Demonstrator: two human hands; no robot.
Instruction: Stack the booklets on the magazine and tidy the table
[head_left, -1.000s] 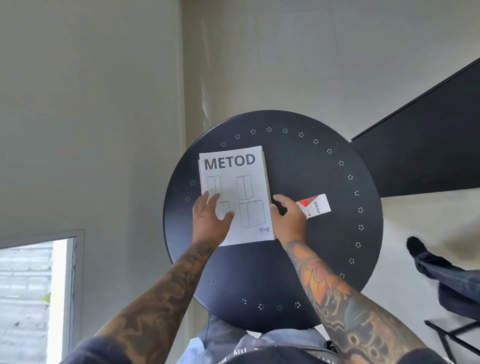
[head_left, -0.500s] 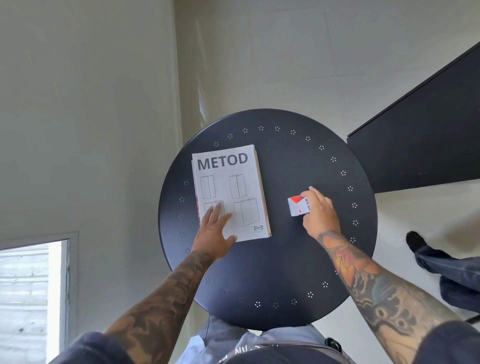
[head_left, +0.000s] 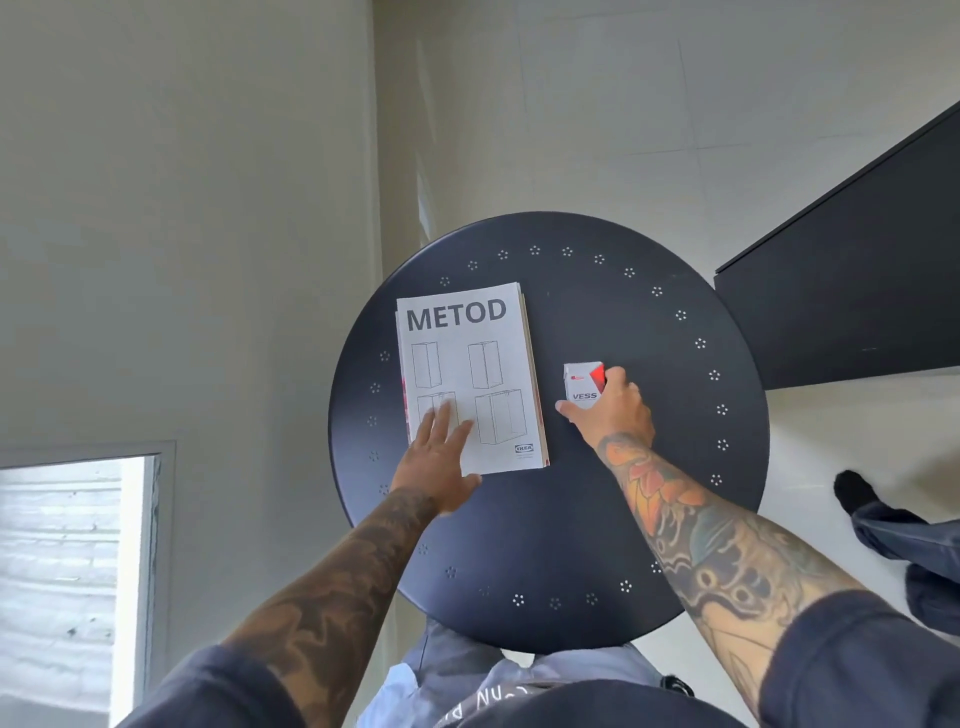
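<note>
A white booklet titled METOD (head_left: 470, 374) lies on top of a stack on the left half of the round black table (head_left: 623, 493). Page edges and a red strip of whatever lies beneath show at the stack's sides. My left hand (head_left: 439, 462) rests flat, fingers spread, on the booklet's near left corner. My right hand (head_left: 610, 410) grips a small white and red box marked VESS (head_left: 582, 384) between thumb and fingers, just right of the stack, with its long side pointing away from me. I cannot tell whether the box touches the table.
A black cabinet top or shelf (head_left: 852, 291) juts in at the right, close to the table's far right rim. A person's leg and dark shoe (head_left: 857, 491) show on the floor at right. A window (head_left: 67, 571) is low on the left wall.
My right hand went from the stack's right edge to the small box, took hold of it and turned it from lying sideways to lengthwise. My left hand slid toward the booklet's near corner.
</note>
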